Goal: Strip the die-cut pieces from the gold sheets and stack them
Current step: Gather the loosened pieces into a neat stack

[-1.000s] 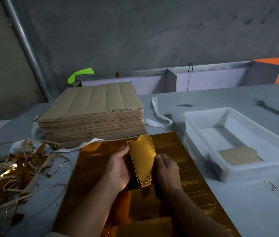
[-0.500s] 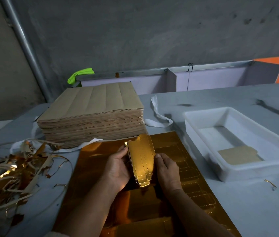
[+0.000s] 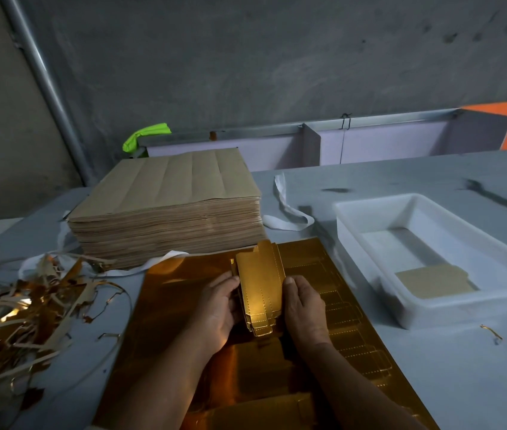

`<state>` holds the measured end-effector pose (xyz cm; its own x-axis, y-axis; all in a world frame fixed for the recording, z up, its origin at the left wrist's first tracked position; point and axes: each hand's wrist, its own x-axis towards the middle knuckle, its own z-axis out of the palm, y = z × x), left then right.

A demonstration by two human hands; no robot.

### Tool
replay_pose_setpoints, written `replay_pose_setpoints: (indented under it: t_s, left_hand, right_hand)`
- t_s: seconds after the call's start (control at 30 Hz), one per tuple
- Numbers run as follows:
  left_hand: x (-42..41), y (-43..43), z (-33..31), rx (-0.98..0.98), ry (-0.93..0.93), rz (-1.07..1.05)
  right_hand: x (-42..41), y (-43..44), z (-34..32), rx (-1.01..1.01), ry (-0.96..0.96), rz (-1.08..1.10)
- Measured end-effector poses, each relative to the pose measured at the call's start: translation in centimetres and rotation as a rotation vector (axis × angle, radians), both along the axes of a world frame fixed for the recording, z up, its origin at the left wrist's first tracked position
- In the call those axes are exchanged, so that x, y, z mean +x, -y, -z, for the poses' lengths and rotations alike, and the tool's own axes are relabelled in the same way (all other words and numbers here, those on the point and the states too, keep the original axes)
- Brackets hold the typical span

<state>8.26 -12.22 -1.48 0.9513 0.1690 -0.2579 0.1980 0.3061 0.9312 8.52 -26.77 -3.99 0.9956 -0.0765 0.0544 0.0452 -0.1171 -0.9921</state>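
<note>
A big gold sheet (image 3: 168, 305) lies flat on the gray desk (image 3: 432, 367), right under both hands. The left hand (image 3: 218, 308) grips the left side of a small stack of gold pieces (image 3: 260, 287), and the right hand (image 3: 303, 308) grips its right side, thumbs on top. The stack is lifted a bit and tips up at its far end, just above the sheet. By the right hand, the sheet shows rows of dotted cut lines. Off to the left of the left hand is a messy pile of gold and brown scraps (image 3: 13, 311). To the right of the right hand sits a white tray (image 3: 463, 308) with one flat brown piece (image 3: 435, 282) in its near end (brown side up). Past the hands is a tall stack of brown sheets (image 3: 171, 193), its near edge close to the gold sheet. A white strap (image 3: 286, 212) curls on the desk between that stack and the tray. Far back, by the gray wall, is something bright green (image 3: 143, 138).
</note>
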Motion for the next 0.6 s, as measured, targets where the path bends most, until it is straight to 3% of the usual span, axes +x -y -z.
replay_pose_setpoints:
  t_s: [0.13, 0.3, 0.6]
  left_hand:
    - [-0.6, 0.2, -0.2, 0.082, -0.006, 0.077]
    - [-1.0, 0.5, -0.6, 0.231, 0.060, 0.022]
    - [-1.3, -0.1, -0.8, 0.297, 0.110, -0.017]
  right_hand:
    - [0.0, 0.0, -0.1, -0.009, 0.012, 0.005]
    - [-0.1, 0.0, 0.0, 0.019, 0.019, 0.024]
    - [0.2, 0.3, 0.2, 0.071, -0.027, 0.029]
